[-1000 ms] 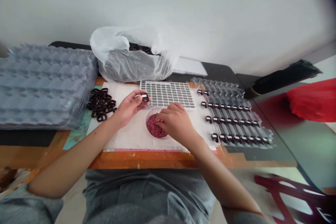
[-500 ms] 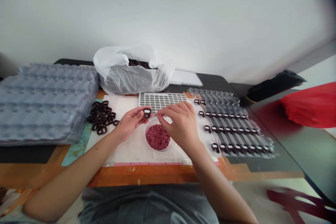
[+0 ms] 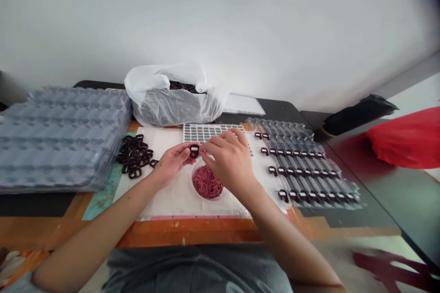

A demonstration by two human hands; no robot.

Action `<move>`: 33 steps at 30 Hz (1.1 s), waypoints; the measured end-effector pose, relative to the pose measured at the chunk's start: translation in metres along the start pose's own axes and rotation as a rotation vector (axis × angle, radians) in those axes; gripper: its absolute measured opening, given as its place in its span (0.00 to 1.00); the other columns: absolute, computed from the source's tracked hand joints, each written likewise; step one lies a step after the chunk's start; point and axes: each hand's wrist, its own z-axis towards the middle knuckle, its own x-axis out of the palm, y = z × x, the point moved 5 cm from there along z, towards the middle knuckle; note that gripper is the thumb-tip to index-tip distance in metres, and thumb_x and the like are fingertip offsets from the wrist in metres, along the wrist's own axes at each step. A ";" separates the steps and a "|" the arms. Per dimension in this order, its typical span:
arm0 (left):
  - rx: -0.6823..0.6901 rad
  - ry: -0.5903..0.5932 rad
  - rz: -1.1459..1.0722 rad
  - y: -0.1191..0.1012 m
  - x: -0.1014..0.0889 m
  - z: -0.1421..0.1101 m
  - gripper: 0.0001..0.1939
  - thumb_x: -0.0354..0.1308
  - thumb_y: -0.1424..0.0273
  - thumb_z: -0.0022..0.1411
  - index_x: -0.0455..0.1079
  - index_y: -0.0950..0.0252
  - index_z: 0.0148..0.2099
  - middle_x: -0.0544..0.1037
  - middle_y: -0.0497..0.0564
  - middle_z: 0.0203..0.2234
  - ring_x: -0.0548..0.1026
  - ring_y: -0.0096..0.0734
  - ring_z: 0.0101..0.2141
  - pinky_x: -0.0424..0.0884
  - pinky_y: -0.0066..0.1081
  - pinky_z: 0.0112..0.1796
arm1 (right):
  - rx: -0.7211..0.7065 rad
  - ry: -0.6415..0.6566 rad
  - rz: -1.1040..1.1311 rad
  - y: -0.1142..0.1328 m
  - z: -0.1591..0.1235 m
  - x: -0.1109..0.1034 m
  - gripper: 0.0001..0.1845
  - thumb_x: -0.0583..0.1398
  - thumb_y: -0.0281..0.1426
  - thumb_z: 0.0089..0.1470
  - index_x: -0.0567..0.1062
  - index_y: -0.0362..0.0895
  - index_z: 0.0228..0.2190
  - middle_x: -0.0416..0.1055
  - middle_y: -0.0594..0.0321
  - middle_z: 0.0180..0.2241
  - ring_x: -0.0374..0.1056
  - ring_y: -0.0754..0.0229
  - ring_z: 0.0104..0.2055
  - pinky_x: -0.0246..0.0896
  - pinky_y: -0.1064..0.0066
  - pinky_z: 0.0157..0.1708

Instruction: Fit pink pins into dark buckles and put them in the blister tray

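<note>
Right hand (image 3: 229, 158) moved closer, dark buckle (image 3: 194, 151) pinched in left hand (image 3: 171, 162)

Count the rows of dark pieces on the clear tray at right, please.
4 rows on the clear plastic tray: the farthest row holds only two pieces; the second row, third row and nearest row run across it.
</note>
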 end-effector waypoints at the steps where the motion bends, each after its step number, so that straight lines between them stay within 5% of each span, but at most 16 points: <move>1: 0.000 -0.002 0.004 0.000 0.000 0.000 0.20 0.70 0.58 0.51 0.80 0.61 0.45 0.81 0.53 0.35 0.75 0.28 0.32 0.69 0.32 0.40 | -0.004 0.003 -0.004 0.000 0.000 0.000 0.12 0.58 0.29 0.60 0.79 0.47 0.26 0.74 0.66 0.25 0.61 0.59 0.33 0.50 0.63 0.49; 33: 0.035 -0.010 0.116 -0.002 -0.002 0.000 0.26 0.71 0.55 0.48 0.79 0.63 0.47 0.81 0.55 0.35 0.76 0.32 0.33 0.70 0.33 0.38 | -0.047 -0.019 -0.050 0.007 -0.003 0.002 0.10 0.60 0.28 0.59 0.76 0.46 0.25 0.74 0.66 0.26 0.62 0.58 0.35 0.49 0.62 0.55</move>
